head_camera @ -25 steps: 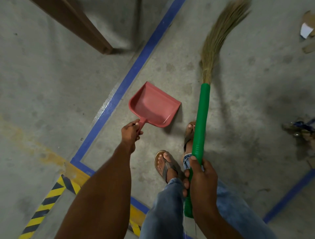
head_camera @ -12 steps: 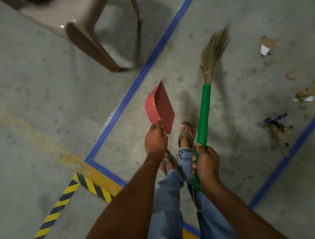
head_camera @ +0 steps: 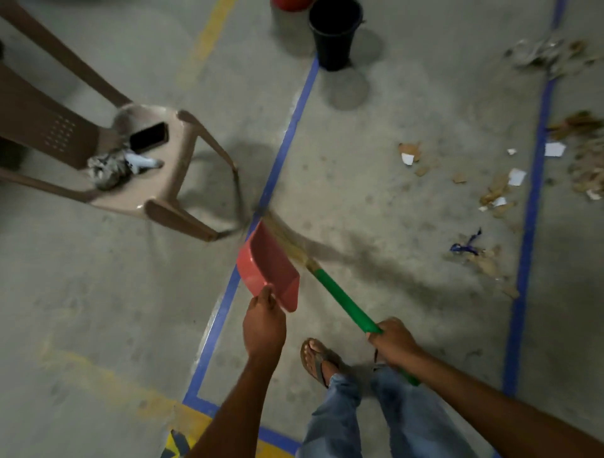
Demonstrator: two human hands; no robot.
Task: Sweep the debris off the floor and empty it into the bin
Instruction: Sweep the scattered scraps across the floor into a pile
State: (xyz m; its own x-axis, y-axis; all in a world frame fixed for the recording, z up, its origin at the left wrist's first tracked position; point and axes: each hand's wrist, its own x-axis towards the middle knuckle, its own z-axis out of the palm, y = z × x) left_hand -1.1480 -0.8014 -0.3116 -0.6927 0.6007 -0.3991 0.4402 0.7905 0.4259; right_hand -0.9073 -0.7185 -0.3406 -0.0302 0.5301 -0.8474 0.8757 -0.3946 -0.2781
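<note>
Lying scattered across the concrete floor (head_camera: 98, 294), the debris (head_camera: 496, 196) sits toward the right edge of view: torn brown scraps, white paper bits and a blue shred, spread on both sides of a blue tape line (head_camera: 531, 209). None of it is in the dustpan.

Dustpan (head_camera: 269, 271): red, lifted off the floor, tilted with its mouth pointing up and away. Left hand (head_camera: 264, 327) is clenched around its handle from below.

Broom (head_camera: 343, 302): green handle runs diagonally from lower right to upper left. Right hand (head_camera: 394, 341) is closed around the handle near its lower end. Straw bristles pass just behind the dustpan's upper edge and are motion-blurred; whether they touch the floor cannot be told.

Bin (head_camera: 333, 36): black bucket, upright, standing at the top of view near the far end of a second blue tape line (head_camera: 287, 144). A red container (head_camera: 291, 4) is just beside it, mostly cut off by the top edge.

Person: blue jeans, one sandalled foot (head_camera: 315, 358) planted between the two hands.

Brown plastic chair (head_camera: 153, 170) stands at the left, well apart from the debris. On its seat: a dark phone (head_camera: 148, 136) and a crumpled grey cloth (head_camera: 109, 168) with a pale object beside it.

Yellow-black hazard tape (head_camera: 178, 444) shows at the bottom edge.
</note>
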